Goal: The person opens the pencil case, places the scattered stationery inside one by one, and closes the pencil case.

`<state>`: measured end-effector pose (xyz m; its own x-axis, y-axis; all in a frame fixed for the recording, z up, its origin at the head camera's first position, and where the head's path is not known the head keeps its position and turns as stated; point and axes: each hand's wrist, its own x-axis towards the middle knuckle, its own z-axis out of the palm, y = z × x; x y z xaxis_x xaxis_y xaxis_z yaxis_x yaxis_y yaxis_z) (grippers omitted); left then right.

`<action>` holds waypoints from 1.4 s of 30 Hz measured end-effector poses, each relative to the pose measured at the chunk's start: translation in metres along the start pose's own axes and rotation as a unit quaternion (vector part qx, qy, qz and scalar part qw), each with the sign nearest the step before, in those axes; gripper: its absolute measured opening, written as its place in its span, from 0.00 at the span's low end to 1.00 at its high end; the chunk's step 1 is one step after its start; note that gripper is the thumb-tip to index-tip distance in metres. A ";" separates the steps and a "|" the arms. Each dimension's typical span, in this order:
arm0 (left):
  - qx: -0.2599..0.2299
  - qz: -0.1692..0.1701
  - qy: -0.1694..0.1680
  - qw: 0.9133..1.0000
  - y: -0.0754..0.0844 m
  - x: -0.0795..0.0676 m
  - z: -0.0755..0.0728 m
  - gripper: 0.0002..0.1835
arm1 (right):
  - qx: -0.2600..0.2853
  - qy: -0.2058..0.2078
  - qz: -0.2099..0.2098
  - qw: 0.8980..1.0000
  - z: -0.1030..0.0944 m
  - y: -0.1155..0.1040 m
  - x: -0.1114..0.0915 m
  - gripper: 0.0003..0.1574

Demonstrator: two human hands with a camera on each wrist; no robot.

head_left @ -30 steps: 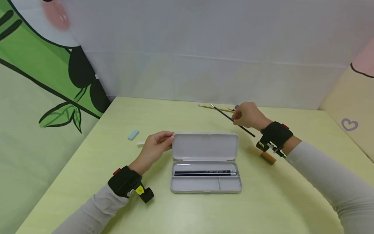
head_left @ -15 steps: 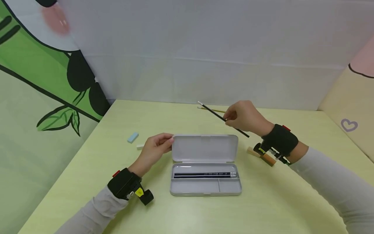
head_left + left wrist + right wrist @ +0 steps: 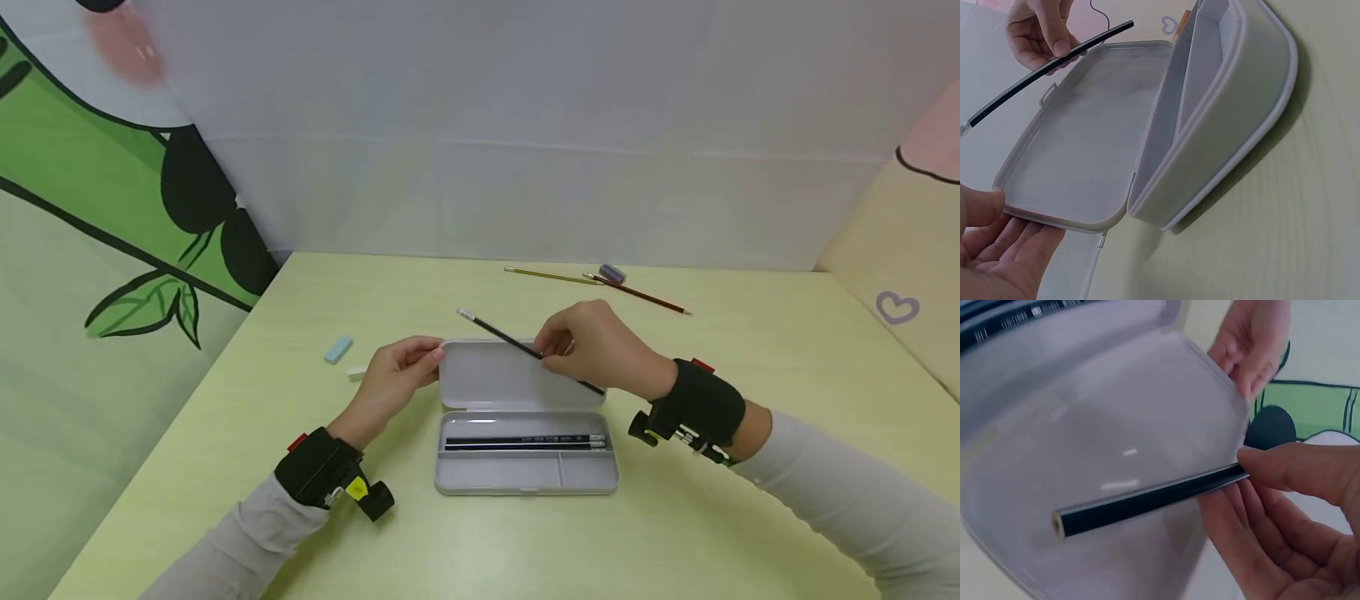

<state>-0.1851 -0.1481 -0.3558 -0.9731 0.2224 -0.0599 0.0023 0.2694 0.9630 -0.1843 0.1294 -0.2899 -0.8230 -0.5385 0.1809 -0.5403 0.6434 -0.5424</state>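
right hand (image 3: 600, 346) pinches the black pencil (image 3: 501, 334) near mid-shaft, aslant over the lid (image 3: 480, 379) of the opened case (image 3: 495, 477), left hand (image 3: 393, 379) pinching the lid's corner; pencil looks light, stiff, slightly slick, so mid-shaft seems the surest hold

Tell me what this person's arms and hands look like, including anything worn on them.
Both arms wear light grey long sleeves. The left hand and right hand are gloveless. Each wrist carries a wide black band with a red tab and a small black camera. A yellow tag shows beside the left one; its marking is too small to read.
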 end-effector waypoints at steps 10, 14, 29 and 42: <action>-0.006 0.004 -0.002 1.000 0.000 -0.001 0.002 0.18 | 0.024 -0.045 0.020 0.998 0.033 0.011 -0.010 0.06; -0.004 0.006 -0.004 1.000 0.000 -0.001 0.002 0.18 | 0.016 -0.053 0.008 0.998 0.041 0.016 -0.014 0.07; -0.004 0.007 -0.008 1.000 -0.002 -0.001 0.004 0.18 | -0.040 -0.076 -0.064 0.994 0.060 0.016 -0.022 0.07; -0.005 -0.003 -0.002 1.000 0.001 0.001 0.005 0.17 | -0.079 -0.070 -0.083 0.991 0.070 0.011 -0.030 0.09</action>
<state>-0.1850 -0.1430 -0.3564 -0.9722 0.2244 -0.0665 -0.0056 0.2616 0.9652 -0.1534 0.1144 -0.3582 -0.6938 -0.7072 0.1360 -0.6965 0.6109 -0.3765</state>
